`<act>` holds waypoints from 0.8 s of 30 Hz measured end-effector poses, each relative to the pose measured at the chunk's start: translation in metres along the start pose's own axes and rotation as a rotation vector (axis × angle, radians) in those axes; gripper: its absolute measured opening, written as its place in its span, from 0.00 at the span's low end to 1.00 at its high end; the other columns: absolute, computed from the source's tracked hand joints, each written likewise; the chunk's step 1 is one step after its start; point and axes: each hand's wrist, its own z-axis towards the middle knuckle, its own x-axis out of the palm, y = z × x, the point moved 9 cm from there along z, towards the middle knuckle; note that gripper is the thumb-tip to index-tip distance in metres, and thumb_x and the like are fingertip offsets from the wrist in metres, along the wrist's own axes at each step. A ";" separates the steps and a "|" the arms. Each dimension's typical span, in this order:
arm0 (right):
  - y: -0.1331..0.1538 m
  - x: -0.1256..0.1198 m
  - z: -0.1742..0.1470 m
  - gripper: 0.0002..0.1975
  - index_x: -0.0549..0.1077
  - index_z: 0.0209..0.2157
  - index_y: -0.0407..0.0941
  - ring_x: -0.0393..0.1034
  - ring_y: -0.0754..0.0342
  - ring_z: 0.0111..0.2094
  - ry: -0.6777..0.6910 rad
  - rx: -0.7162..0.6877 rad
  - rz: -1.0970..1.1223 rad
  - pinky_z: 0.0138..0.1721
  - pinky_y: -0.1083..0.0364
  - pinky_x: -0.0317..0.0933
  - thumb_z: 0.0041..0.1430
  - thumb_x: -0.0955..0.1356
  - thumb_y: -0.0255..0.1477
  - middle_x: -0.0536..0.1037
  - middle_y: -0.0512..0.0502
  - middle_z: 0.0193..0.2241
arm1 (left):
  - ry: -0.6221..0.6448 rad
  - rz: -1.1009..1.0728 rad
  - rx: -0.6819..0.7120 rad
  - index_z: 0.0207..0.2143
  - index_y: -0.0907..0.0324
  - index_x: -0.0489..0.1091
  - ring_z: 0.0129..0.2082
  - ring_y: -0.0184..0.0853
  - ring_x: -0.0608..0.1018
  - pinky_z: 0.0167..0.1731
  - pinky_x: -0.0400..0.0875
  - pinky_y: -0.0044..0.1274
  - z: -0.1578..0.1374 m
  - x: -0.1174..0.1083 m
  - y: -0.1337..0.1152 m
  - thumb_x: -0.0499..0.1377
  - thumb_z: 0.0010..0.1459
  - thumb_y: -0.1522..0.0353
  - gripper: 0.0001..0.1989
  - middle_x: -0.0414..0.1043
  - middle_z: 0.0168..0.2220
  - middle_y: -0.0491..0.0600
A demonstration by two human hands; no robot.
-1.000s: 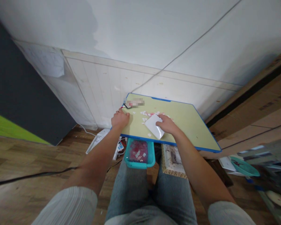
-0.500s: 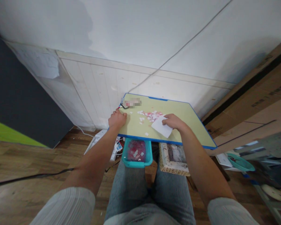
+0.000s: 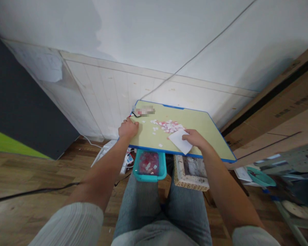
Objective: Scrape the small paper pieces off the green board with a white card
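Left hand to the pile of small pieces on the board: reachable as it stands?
Likely yes: only scattered pieces show between the left hand and the pile; the right hand holds a white sheet at its near right side.

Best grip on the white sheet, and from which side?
Probably the right edge, pinched from the right with thumb on top, as the right hand holds it now: the white sheet looks thin and flat, and its far side borders the pile of small pieces.

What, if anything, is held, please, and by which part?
The right hand holds a white sheet by its right side. Whether the left hand grips the board cannot be told.
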 end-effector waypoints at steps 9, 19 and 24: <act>-0.086 -0.050 -0.044 0.21 0.81 0.46 0.38 0.76 0.50 0.28 0.013 0.159 0.046 0.26 0.58 0.64 0.49 0.68 0.25 0.84 0.42 0.33 | 0.000 0.004 0.008 0.62 0.64 0.62 0.55 0.57 0.74 0.50 0.70 0.44 0.002 0.002 0.001 0.48 0.65 0.52 0.31 0.70 0.55 0.68; -0.119 -0.093 -0.061 0.28 0.77 0.54 0.42 0.75 0.51 0.30 -0.033 0.191 0.168 0.26 0.58 0.62 0.49 0.68 0.28 0.84 0.41 0.39 | -0.004 0.016 0.007 0.61 0.64 0.61 0.54 0.59 0.75 0.50 0.71 0.46 0.005 0.005 0.002 0.48 0.64 0.51 0.32 0.70 0.55 0.68; -0.122 -0.102 -0.057 0.25 0.77 0.51 0.40 0.75 0.50 0.31 -0.093 0.151 0.152 0.29 0.57 0.64 0.48 0.69 0.28 0.83 0.40 0.40 | -0.004 0.017 -0.002 0.61 0.64 0.61 0.54 0.59 0.75 0.51 0.70 0.47 0.007 0.006 0.003 0.49 0.64 0.50 0.33 0.70 0.55 0.69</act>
